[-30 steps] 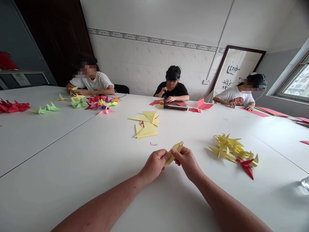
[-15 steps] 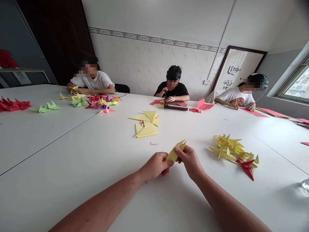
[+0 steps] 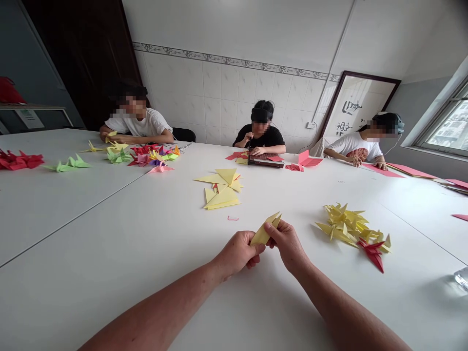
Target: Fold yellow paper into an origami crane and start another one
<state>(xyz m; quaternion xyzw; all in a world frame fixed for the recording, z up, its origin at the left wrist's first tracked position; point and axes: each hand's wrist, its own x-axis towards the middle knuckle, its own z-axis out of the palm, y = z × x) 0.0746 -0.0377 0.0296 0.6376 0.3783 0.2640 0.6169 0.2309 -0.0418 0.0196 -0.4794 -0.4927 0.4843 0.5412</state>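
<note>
The folded yellow paper (image 3: 262,235) was a bit below and right of the middle of the frame, over the white table (image 3: 109,258). The left hand (image 3: 239,252) had its thumb and fingers pinched on the low end. The right hand (image 3: 288,241) pinched it near the top. To fold well, it seemed best to match the edges, then press softly so the thin tips would not bend. The paper was long and ran from lower left to upper right, with its split tips aimed at the upper right. Yellow paper birds (image 3: 347,222) lay at right.
</note>
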